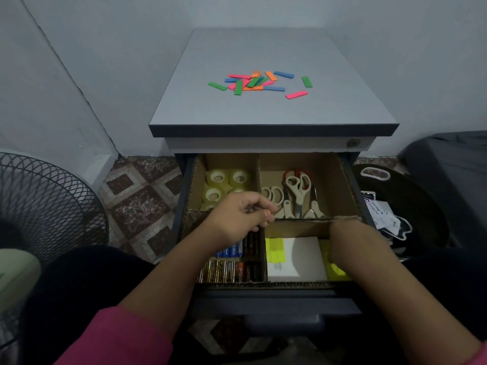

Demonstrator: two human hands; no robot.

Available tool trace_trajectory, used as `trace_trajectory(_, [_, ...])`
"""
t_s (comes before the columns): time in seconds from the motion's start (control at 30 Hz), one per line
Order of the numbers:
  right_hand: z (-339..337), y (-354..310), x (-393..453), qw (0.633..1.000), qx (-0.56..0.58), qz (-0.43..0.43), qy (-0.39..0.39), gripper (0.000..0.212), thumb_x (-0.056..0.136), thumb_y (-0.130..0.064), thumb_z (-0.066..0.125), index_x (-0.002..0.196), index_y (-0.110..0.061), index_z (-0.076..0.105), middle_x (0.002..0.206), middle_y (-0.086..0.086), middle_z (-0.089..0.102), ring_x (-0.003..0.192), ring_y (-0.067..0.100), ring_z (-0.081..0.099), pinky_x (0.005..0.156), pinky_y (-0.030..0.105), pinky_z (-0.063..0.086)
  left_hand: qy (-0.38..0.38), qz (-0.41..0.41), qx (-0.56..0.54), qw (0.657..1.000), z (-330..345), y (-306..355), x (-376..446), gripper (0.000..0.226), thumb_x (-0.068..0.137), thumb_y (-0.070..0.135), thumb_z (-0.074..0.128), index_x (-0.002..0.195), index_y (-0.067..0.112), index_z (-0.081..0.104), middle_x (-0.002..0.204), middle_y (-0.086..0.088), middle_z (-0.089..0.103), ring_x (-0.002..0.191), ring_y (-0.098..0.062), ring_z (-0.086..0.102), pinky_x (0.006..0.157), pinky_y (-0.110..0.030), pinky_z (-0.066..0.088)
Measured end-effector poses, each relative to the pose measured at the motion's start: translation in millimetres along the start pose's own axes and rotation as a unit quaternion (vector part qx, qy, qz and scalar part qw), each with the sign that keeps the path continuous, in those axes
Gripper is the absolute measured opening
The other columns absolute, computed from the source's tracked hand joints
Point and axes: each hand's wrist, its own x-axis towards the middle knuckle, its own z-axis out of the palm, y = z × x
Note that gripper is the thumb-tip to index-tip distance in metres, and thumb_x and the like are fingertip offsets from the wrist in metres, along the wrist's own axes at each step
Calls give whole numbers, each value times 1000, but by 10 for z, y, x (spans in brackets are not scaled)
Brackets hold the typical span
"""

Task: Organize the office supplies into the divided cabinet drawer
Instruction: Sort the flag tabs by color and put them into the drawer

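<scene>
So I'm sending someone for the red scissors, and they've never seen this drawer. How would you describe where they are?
Start at the open drawer under the grey cabinet top, split by cardboard into four sections. Look in the far right section, beside the tape rolls. Of the scissors there, the red scissors lie furthest back, partly under a beige pair; all the others have beige handles.
</scene>
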Motion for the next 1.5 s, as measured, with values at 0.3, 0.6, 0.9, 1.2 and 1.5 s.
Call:
trace_trajectory(0.3, [26, -38, 15, 998, 44, 27, -31, 24, 91, -10, 49, 113, -9, 60, 116, 9, 61, 108, 26, 60, 88, 34, 50, 0, -3, 4, 1000, 2, 6, -1, 18, 93, 3, 56, 99, 15, 68, 92, -1, 70, 79, -6, 62, 70, -17, 52])
trace_trajectory(0.6, [-157, 45, -33, 965, 240, -55, -88, 13, 84, -12, 67, 89, -24, 70, 90, -1, 69, 83, 14, 66, 75, 27, 57, 0, 1, 3, 1000, 3, 5, -6, 20, 93, 3, 55, 96, 18, 68, 90, 0, 70, 77, -5, 61, 69, -17, 51])
trace_trajectory(0.9, [24, -161, 15, 979, 161, -122, 39, 21, 85, -22, 66, 105, -30, 68, 102, -6, 66, 95, 12, 61, 80, 22, 48, 1, 3, -3, 1000, 10, 1, 3, 20, 92, 2, 56, 94, 18, 68, 87, 3, 69, 75, -3, 61, 67, -16, 50])
trace_trajectory(1.2, [101, -167, 22, 984, 53, -171, -19, 49, 76, -32, 75, 120, -37, 54, 109, -8, 59, 98, 14, 59, 84, 31, 52, -1, 4, -4, 1000, 9, 15, -13, 19, 93, 4, 56, 96, 18, 68, 88, 2, 70, 75, -1, 61, 66, -14, 49])
trace_trajectory(1.5, [121, -203, 21, 978, 108, -181, -6, 40, 73, -23, 74, 108, -31, 54, 94, -9, 58, 90, 11, 58, 72, 27, 50, -1, 7, 0, 1000, 13, 27, -19, 18, 93, 3, 56, 97, 17, 68, 88, 2, 69, 75, -2, 60, 66, -13, 50])
